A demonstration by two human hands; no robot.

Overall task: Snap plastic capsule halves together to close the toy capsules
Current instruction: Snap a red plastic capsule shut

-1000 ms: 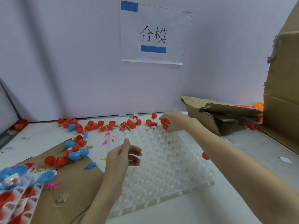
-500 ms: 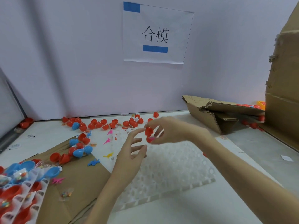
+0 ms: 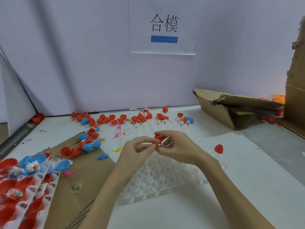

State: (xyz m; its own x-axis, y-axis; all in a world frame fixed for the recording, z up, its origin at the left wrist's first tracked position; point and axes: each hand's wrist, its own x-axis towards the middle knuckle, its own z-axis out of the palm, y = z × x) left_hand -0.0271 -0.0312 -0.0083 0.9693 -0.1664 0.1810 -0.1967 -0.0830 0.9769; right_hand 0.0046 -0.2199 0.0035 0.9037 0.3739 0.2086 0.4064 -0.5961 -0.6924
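- Both hands meet above the white tray (image 3: 165, 176), over its middle
- Right hand (image 3: 179, 148) pinches a red half (image 3: 157, 137) between thumb and forefinger
- Left hand (image 3: 137, 150) pinches a small packet (image 3: 159, 145) of coloured bits against the right fingers; the remaining left fingers curl inward
- Loose red and blue halves (image 3: 107, 119) lie scattered behind the tray, along the wall
- One red piece (image 3: 218, 148) sits on the counter (image 3: 231, 204) just right of the tray
- Left of the tray, brown cardboard (image 3: 79, 176) carries more halves and tiny plastic dinosaurs (image 3: 102, 157)
- A torn box (image 3: 231, 104) lies behind the tray to the right
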